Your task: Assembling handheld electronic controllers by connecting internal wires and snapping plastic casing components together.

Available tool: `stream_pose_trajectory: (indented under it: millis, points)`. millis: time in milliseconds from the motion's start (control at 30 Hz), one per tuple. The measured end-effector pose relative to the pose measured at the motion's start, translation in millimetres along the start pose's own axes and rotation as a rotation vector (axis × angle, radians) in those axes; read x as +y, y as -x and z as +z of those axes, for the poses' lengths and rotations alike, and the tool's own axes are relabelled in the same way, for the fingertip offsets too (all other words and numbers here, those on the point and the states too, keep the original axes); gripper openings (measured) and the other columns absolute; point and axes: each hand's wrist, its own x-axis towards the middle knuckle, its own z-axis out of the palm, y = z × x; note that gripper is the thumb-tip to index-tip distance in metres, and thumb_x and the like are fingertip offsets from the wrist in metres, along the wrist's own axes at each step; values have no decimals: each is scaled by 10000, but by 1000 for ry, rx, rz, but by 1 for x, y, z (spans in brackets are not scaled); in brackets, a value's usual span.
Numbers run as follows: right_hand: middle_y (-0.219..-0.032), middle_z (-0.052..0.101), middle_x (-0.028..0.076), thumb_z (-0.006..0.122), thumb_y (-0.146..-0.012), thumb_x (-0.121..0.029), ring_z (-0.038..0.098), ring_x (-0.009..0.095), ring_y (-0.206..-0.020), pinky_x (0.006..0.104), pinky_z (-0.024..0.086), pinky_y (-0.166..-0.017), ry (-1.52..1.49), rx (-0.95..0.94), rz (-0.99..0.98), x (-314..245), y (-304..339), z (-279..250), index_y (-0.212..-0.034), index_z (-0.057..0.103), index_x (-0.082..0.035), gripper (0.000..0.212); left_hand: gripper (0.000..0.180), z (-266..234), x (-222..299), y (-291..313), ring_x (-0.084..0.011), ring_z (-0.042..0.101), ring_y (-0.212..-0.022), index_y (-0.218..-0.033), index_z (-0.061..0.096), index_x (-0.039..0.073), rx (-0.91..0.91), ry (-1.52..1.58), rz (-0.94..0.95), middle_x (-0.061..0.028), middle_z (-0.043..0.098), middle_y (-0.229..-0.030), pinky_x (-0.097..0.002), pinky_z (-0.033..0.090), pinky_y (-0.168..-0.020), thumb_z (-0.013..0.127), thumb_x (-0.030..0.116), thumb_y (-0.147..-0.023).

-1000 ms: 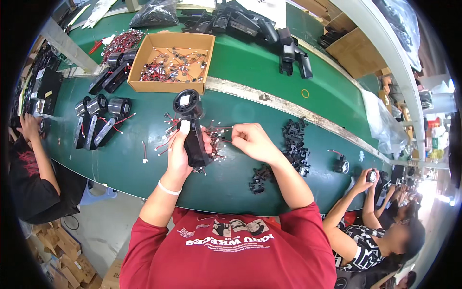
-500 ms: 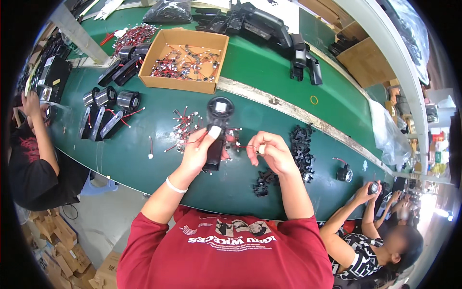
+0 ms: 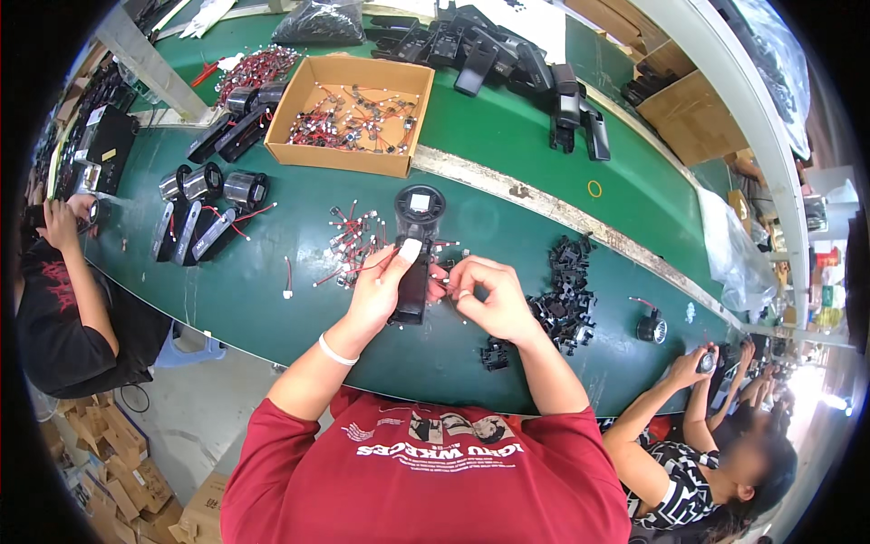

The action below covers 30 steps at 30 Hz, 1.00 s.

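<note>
Black housing point(image 3: 415, 263) stands propped on the green bench point(image 3: 272, 308) mid-scene, left hand point(image 3: 381, 288) clamped around it to steady it, while right hand point(image 3: 485, 299) fingers pinch a small wired part point(image 3: 441, 283) just beside, near the loose wire pile point(image 3: 349, 245).

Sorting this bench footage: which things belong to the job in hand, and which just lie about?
In hand: left hand gripping the black housing; right hand; wired parts beside them.
Lying about: cardboard box, black clips, yellow ring.
</note>
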Motion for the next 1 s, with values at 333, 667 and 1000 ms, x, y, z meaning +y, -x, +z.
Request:
stream_pose_trajectory:
  millis: [333, 667, 1000]
  points:
    - [-813, 612, 74, 544, -774, 20, 560, 130, -720, 276, 475, -651, -433, -308, 327, 4, -1, -14, -699, 513, 5, 83, 289, -2, 2, -3, -215, 695, -719, -1094, 569, -30, 54, -68, -19, -162, 696, -906, -321, 586, -653, 461, 230, -1026]
    - [-896, 632, 118, 585, -854, -55, 589, 196, -707, 299, 488, -635, -914, -151, 276, 9, -2, -15, -823, 598, -9, 57, 287, -2, 3, -1, -191, 679, -689, -1115, 578, -14, 8, -80, 55, -144, 692, -905, -305, 569, -633, 467, 235, -1025]
    - [-880, 654, 90, 568, -961, -37, 607, 117, -698, 251, 505, -594, -645, 72, 179, -4, 30, 15, -1064, 606, 10, 119, 253, 5, -12, 6, -123, 621, -767, -1109, 574, 19, -214, -160, 33, -51, 646, -959, -279, 513, -684, 687, 81, -891]
